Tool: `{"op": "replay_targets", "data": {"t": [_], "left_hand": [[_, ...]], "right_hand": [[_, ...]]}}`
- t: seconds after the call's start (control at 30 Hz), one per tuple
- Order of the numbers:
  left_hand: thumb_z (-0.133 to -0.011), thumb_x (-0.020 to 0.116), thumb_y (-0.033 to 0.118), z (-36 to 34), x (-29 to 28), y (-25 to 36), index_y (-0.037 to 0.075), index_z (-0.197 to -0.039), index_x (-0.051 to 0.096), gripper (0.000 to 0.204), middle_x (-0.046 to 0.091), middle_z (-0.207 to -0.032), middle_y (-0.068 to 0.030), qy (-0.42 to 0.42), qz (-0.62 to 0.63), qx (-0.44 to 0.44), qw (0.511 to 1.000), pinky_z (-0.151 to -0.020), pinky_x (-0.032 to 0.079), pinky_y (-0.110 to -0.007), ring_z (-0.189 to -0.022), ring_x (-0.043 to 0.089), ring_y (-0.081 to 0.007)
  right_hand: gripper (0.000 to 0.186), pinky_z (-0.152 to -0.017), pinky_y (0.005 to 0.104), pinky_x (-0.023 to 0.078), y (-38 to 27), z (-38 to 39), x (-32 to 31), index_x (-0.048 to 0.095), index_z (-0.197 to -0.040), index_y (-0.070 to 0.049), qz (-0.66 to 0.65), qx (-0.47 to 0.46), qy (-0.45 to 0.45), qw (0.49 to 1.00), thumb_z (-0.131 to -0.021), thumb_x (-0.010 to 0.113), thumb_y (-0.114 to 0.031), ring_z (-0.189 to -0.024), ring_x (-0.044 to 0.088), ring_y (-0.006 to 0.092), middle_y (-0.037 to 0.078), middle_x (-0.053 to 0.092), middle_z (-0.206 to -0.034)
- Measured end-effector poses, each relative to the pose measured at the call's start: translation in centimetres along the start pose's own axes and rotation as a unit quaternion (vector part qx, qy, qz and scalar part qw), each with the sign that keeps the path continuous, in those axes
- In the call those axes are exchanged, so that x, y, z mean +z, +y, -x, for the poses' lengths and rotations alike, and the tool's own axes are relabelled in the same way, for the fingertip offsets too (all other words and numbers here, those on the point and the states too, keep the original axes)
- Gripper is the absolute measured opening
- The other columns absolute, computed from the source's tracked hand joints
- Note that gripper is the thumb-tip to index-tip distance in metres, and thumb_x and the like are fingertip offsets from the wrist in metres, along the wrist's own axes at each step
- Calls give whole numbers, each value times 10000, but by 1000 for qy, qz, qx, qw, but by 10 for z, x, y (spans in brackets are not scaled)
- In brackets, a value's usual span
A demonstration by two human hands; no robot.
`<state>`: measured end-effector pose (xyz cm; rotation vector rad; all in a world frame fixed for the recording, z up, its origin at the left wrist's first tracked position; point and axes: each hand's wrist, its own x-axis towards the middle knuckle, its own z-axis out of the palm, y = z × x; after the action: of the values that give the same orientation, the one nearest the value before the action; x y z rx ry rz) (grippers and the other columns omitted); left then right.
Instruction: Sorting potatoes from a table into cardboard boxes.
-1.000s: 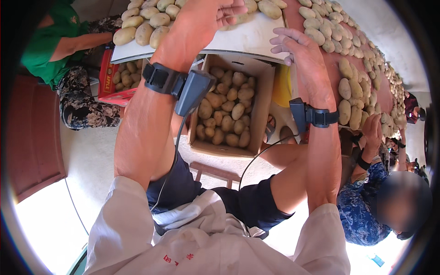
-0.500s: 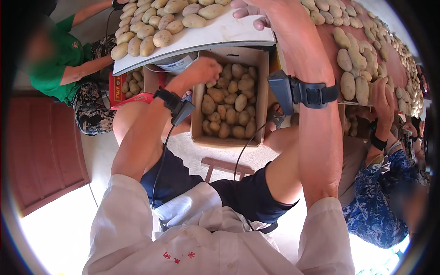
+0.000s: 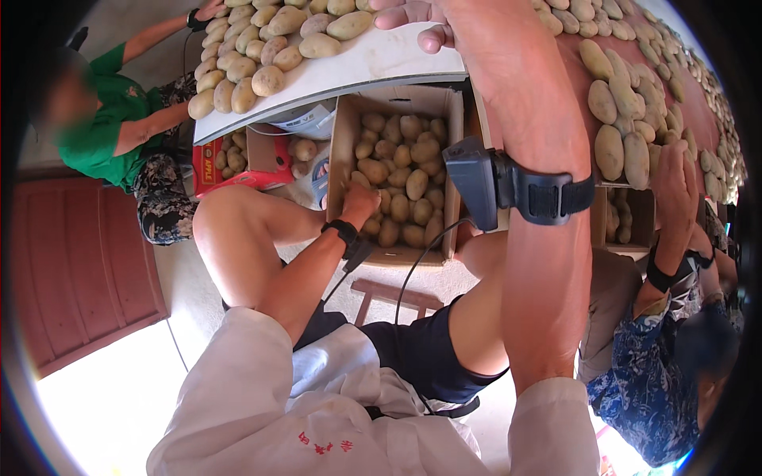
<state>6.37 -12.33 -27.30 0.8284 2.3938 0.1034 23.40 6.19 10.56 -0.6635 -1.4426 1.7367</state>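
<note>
An open cardboard box [image 3: 340, 151] below the table edge holds many potatoes [image 3: 401, 178]. My left hand [image 3: 362, 203] is down inside the box at its left side, fingers curled. A potato [image 3: 359, 179] shows at the far side of those fingers, which are partly hidden. My right hand [image 3: 468, 28] is above the white table [image 3: 397, 59], fingers stretched out and apart, with nothing seen in them. Rows of potatoes [image 3: 274, 47] lie on the table to its left. Each of my wrists wears a black strap with a cabled device.
At the left, a person in green [image 3: 119, 111] reaches over the table; a red carton [image 3: 208, 168] of potatoes and a white bucket [image 3: 305, 123] sit below. At the right, another person's hand [image 3: 676, 190] touches potatoes on a reddish table [image 3: 583, 63]. A wooden stool [image 3: 389, 293] stands between my legs.
My left hand has moved down and toward me, from above the box's far left side into it. My right hand has shifted slightly left, still spread. The right-hand person's hand has shifted slightly.
</note>
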Motion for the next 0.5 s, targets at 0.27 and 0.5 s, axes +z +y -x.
{"op": "replay_targets", "data": {"t": [0.27, 0.5], "left_hand": [[-863, 759, 397, -30, 13, -10, -82, -1383, 408, 788, 449, -1442, -350, -123, -46, -20, 991, -1067, 492, -475, -1308, 538, -442], [-870, 734, 393, 0, 22, 11, -86, -1345, 437, 738, 492, -1385, -334, -8, -40, 23, 999, -1057, 492, -490, -1285, 546, -460]], "right_hand": [[289, -587, 225, 441, -15, -8, -4, 666, -1179, 52, 7, 35, 38, 999, -988, 617, -160, -798, 658, 131, 93, 713, -910], [319, -642, 243, 405, 12, -7, -25, 679, -1233, -6, 57, -39, 4, 998, -997, 577, -195, -885, 684, 147, 100, 732, -1031]]}}
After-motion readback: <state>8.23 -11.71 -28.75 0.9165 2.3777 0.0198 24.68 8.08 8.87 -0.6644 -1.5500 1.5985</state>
